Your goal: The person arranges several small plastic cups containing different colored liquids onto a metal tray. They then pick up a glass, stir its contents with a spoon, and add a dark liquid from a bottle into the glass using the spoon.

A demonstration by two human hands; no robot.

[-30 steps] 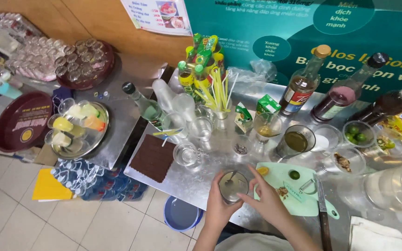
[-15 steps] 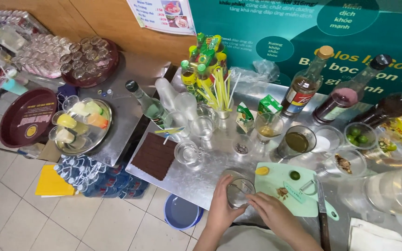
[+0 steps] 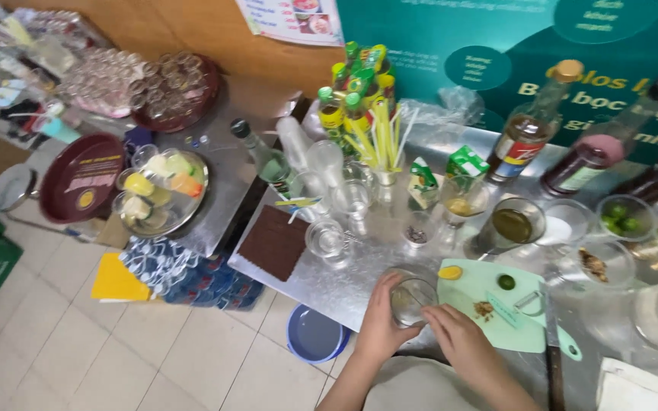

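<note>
Near the bottom middle of the frame, the left hand [image 3: 381,326] wraps its fingers [image 3: 387,293] around a small clear glass [image 3: 413,299], clamped on its side. The glass stands on the shiny metal desk [image 3: 321,281], close to the near edge. The right hand [image 3: 458,335] sits just beside the glass, its fingers bent and touching the rim; I cannot tell if they pinch anything.

What could go wrong? The glass is so close to the edge of the desk that a push from either hand could slide it off, down toward the blue bowl [image 3: 312,333] on the floor. Glass is slippery, and more so if wet, so a loose hold could let it tip.

A knife [image 3: 554,346] lies on the right side of the green cutting board [image 3: 508,308], near the right arm. A quick move that way could bump it.

More glasses [image 3: 327,237] stand close together just above. A reach over them could knock one down, and it may break
</note>
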